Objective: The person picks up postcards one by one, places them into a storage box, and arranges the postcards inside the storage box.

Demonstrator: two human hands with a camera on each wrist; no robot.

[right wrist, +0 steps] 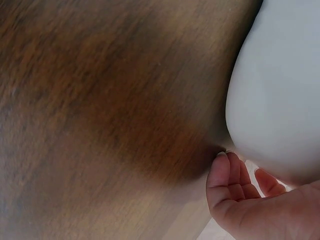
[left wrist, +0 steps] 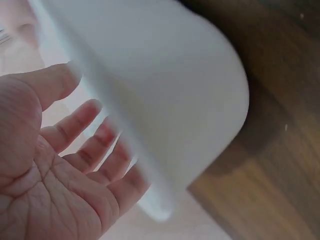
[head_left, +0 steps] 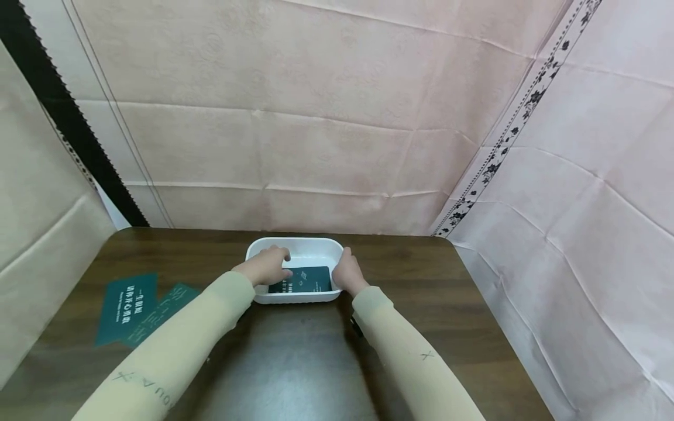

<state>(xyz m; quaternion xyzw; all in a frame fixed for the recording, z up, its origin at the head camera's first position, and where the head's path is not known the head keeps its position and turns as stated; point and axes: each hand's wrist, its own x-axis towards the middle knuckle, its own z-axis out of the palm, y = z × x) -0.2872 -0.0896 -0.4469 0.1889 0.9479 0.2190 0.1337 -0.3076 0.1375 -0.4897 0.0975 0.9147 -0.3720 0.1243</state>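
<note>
A white rectangular tray (head_left: 295,298) sits on the brown table near its far edge. Inside lies a dark green card (head_left: 310,280) with white print, its left part hidden by my left hand. My left hand (head_left: 265,266) reaches over the tray's left side, its fingers loosely bent over the inside and the thumb near the card. In the left wrist view, the palm faces the tray's outer wall (left wrist: 170,100), with no object seen between the fingers. My right hand (head_left: 348,272) holds the tray's right end, fingers curled low against the outer wall (right wrist: 280,100).
On the table's left lie two more green cards, a larger one (head_left: 126,307) with white characters partly overlapping a second (head_left: 163,313). Pale creased cloth (head_left: 316,146) hangs behind the table, with more at both sides. The tabletop (head_left: 295,374) reflects light in front.
</note>
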